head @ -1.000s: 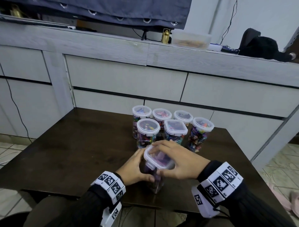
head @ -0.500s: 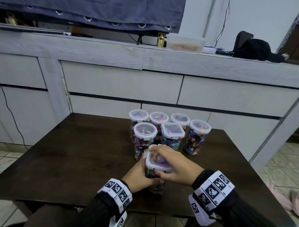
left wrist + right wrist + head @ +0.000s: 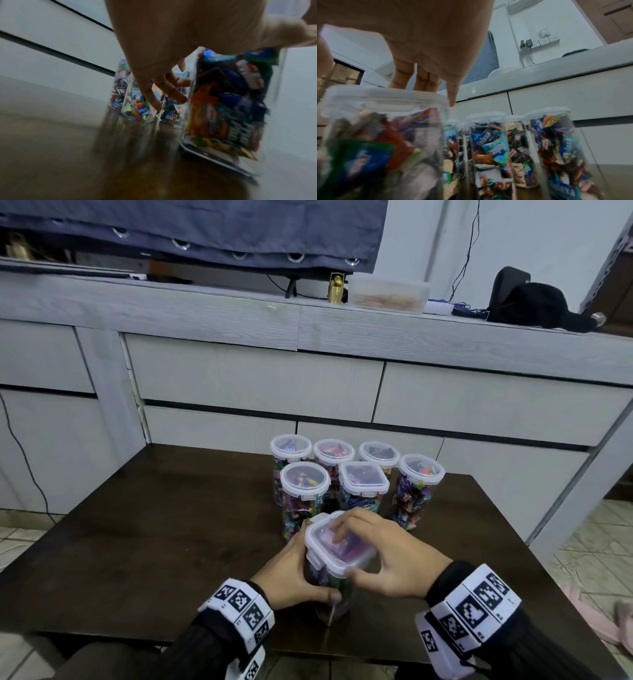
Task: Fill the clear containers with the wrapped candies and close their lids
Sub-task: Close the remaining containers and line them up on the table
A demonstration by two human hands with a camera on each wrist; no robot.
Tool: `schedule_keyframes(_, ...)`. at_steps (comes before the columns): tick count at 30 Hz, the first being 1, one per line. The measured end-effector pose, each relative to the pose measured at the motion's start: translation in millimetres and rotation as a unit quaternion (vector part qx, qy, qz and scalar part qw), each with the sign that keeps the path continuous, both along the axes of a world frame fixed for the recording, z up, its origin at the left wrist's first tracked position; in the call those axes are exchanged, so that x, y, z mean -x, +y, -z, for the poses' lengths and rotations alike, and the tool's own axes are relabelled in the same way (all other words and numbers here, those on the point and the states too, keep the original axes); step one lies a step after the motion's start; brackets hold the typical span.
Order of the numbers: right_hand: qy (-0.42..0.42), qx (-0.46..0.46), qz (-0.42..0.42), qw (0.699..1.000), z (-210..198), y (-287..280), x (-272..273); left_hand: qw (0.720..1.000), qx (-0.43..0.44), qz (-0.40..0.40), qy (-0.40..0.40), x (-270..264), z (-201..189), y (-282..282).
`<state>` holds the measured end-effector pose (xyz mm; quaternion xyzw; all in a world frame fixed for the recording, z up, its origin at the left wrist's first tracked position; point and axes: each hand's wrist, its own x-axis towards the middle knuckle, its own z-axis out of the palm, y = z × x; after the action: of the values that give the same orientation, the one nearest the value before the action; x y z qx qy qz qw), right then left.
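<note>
Jar in hand: the near jar (image 3: 329,583) stands at the table's (image 3: 144,542) front edge, packed with candies (image 3: 228,105) and tilted a little – its base looks lifted on one side in the left wrist view.
Lid: the lid (image 3: 337,544) sits on top; a second ago it lay under a flatter palm.
Left hand: the left hand (image 3: 291,573) is wrapped round the jar's body, thumb at the front, steadying it.
Right hand: the right hand (image 3: 387,556) is curled over the lid, fingertips (image 3: 337,537) pressing the top, thumb hooked under the near rim – it has slid toward the right edge.
Other jars: six lidded jars (image 3: 363,484) stand just behind, full.
Meaning: probably the last latches are being snapped – this looks like the final jar.
</note>
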<state>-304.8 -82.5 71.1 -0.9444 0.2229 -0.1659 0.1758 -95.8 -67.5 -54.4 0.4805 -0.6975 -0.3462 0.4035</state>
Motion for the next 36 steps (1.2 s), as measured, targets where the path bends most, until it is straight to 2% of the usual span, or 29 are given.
schedule_keyframes(6, 0.029, 0.089, 0.060, 0.994, 6, 9, -27, 0.998, 0.003, 0.058, 0.012, 9, -19, -8)
schedule_keyframes(10, 0.043, 0.074, 0.055, 0.995, 6, 7, -29, 0.995, -0.057, 0.064, 0.053, 10, -12, -4)
schedule_keyframes(13, 0.072, 0.070, 0.033, 0.994, 2, 2, -27, 0.995, -0.041, 0.055, 0.078, 15, -11, 0)
schedule_keyframes(15, 0.080, 0.076, 0.022, 0.994, -2, 0, -23, 0.996, -0.016, 0.060, 0.058, 19, -12, 1)
schedule_keyframes(17, 0.097, 0.104, 0.019, 0.990, -5, -2, -16, 0.999, -0.001, 0.033, -0.004, 17, -7, 0)
schedule_keyframes(20, 0.134, 0.146, 0.040, 0.979, -9, -3, -5, 0.997, -0.028, -0.023, -0.072, 5, 4, 0)
schedule_keyframes(26, 0.086, 0.079, 0.109, 0.987, -3, -3, 2, 0.993, -0.083, -0.039, -0.069, 1, -3, -7)
schedule_keyframes(30, 0.141, 0.139, 0.214, 0.957, 11, 4, -11, 0.985, -0.067, -0.077, -0.138, 15, -4, -8)
schedule_keyframes(33, 0.150, 0.167, 0.232, 0.946, 17, 7, -15, 0.980, -0.051, -0.103, -0.161, 20, -6, -6)
schedule_keyframes(36, 0.159, 0.192, 0.230, 0.941, 18, 5, -15, 0.985, -0.026, -0.086, -0.150, 22, -11, -6)
